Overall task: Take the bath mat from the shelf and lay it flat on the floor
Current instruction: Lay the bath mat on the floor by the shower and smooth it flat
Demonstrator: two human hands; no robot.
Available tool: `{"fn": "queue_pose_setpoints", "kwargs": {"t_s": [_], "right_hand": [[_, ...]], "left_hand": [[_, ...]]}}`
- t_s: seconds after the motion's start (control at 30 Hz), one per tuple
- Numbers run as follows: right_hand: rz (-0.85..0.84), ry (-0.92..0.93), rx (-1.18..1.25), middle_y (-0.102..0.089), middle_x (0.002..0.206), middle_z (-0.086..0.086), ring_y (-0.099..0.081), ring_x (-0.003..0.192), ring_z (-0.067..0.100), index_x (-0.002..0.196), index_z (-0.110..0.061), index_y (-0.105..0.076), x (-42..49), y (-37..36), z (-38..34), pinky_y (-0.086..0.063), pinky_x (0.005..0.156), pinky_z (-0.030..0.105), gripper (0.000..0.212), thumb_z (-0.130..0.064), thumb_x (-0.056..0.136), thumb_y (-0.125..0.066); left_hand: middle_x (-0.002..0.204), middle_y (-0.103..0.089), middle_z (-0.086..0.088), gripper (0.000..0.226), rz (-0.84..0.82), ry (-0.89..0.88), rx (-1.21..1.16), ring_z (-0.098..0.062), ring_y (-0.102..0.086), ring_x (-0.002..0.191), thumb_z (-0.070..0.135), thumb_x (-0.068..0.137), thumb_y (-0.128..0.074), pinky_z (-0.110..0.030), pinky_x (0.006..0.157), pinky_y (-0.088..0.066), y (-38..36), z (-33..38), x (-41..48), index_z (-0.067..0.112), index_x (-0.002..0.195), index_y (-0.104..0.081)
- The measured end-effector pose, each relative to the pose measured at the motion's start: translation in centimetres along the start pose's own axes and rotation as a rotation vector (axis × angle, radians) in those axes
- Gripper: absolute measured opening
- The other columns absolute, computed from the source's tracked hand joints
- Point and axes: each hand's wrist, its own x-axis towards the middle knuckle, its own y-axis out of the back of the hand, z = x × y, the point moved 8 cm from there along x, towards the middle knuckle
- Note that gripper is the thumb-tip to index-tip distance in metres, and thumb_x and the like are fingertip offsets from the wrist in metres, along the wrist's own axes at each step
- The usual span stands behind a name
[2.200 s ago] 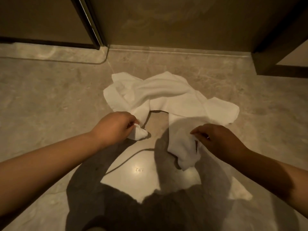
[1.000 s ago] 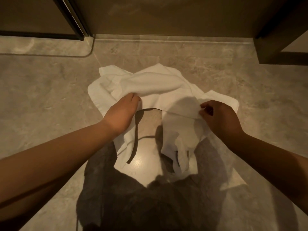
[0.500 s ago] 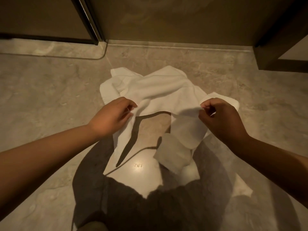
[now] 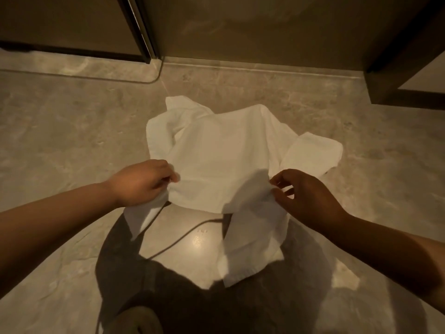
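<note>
Left hand (image 4: 142, 183) and right hand (image 4: 305, 198) each pinch the crumpled white cloth bath mat (image 4: 224, 160) above the glossy beige marble floor (image 4: 60, 141); the tiny floor marking (image 4: 201, 230) is unreadable.

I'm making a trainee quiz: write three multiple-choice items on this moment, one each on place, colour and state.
1. Where does the far part of the cloth bath mat lie? A. on the beige marble-look floor B. on a shelf C. in a sink
2. What colour is the mat? A. blue B. white C. red
3. How is the mat? A. spread flat B. crumpled, gripped by the left hand and right hand C. rolled tight
Answers: 1 A, far folds rest on tiles; 2 B, plainly white cloth; 3 B, both hands pinch its rumpled near edge.
</note>
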Motion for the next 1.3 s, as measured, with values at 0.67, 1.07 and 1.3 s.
{"fn": "queue_pose_setpoints", "kwargs": {"t_s": [0.67,1.07,1.3], "right_hand": [[-0.229,0.002,-0.488,-0.056,0.122,0.008,-0.049,0.112,0.028,0.127,-0.017,-0.051,1.5,-1.5,7.2,-0.044,0.09,0.04,0.048,-0.032,0.083,-0.065],[-0.246,0.125,-0.669,-0.022,0.155,0.011,-0.02,0.141,0.03,0.146,-0.011,-0.024,5.4,-2.5,6.4,-0.019,0.112,0.041,0.053,-0.017,0.096,-0.041],[-0.154,0.209,-0.842,-0.052,0.111,0.009,-0.044,0.103,0.029,0.111,-0.007,-0.056,6.5,-0.9,5.1,-0.035,0.078,0.034,0.029,0.0,0.086,-0.043]], "left_hand": [[0.158,0.008,-0.002,0.072,-0.19,-0.303,0.135,-0.027,-0.01,0.142,0.05,0.093,-0.04,-0.042,0.109,-0.028,-6.8,12.6,11.8,0.029,0.148,0.002],[0.157,0.015,-0.008,0.075,-0.239,-0.262,0.296,-0.032,-0.006,0.141,0.054,0.093,-0.038,-0.044,0.098,-0.037,-9.8,10.8,12.5,0.027,0.148,0.004],[0.157,0.014,-0.005,0.074,-0.217,-0.261,0.273,-0.03,-0.006,0.141,0.055,0.092,-0.038,-0.043,0.099,-0.036,-10.0,10.6,12.4,0.029,0.148,0.003]]}}
